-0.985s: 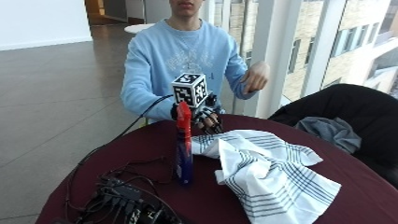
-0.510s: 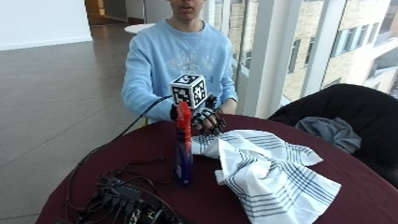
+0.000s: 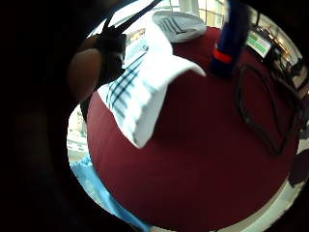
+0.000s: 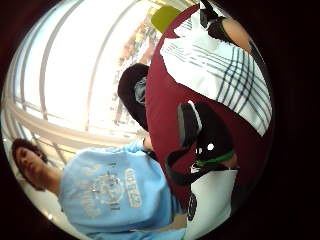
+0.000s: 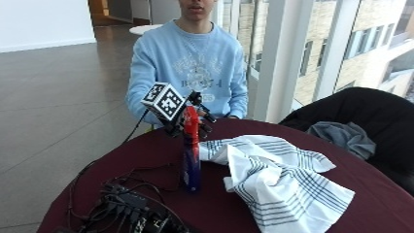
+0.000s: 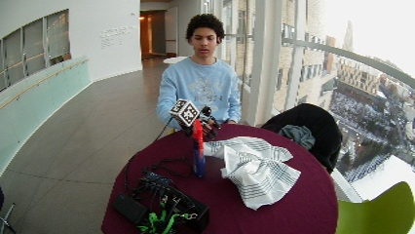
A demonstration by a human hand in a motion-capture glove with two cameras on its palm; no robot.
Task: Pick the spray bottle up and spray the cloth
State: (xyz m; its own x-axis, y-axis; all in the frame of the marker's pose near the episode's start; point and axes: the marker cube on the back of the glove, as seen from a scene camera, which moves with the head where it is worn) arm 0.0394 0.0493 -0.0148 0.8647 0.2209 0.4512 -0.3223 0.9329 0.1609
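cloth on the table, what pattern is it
White cloth with dark stripes, clearest in the outside view.

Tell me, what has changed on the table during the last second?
Nothing has visibly changed. The gloved hand stays behind the top of the bottle, which still stands upright on the table, and the cloth lies beside it as before.

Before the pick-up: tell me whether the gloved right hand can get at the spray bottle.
Probably yes. The right hand hovers just behind the spray bottle, which stands upright on the table beside the cloth, with nothing between them.
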